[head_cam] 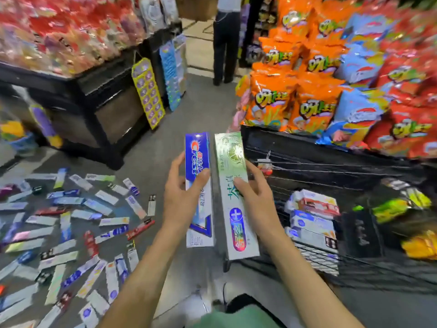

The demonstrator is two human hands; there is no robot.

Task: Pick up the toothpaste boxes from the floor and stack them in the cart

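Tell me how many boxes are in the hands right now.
2. A blue box is in the left hand, and a green box is in the right hand. They are held side by side near the cart. None seems hidden behind them.

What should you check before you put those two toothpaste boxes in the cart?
1. Left hand grips the blue box: ok.
2. Right hand grips the green box: ok.
3. Boxes held apart, side by side: ok.
4. Cart within reach on the right: ok.
5. Stack in the cart lies level enough to take more: cannot tell, blurred.
6. Floor boxes all picked up: not ok, many remain.
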